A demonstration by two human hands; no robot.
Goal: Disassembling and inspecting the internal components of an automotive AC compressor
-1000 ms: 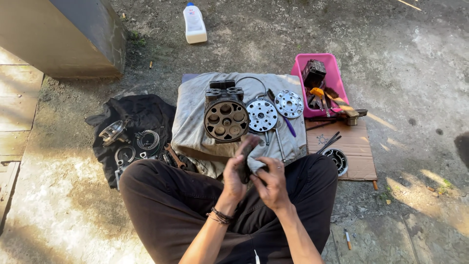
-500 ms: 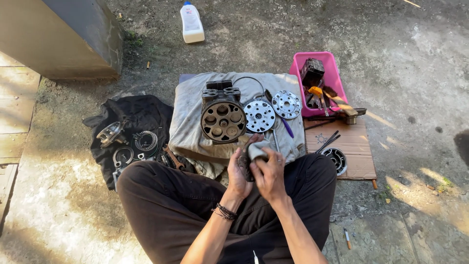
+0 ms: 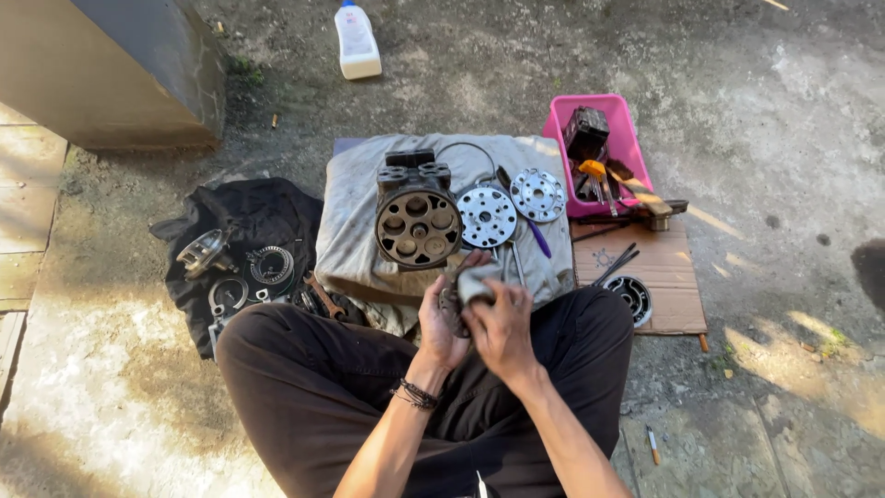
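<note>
Both hands (image 3: 475, 318) meet above the lap, clasping a small grey part (image 3: 472, 284).

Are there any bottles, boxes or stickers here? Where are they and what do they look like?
Bottle: stands on the ground at the top, far from the hands; white, flat-sided, blue cap, pale label.
Tub: right of the grey cloth; pink, rectangular, open, full of tools.
Cardboard: flat on the ground below the tub; brown, with a faint mark.
No signs or screens.
</note>
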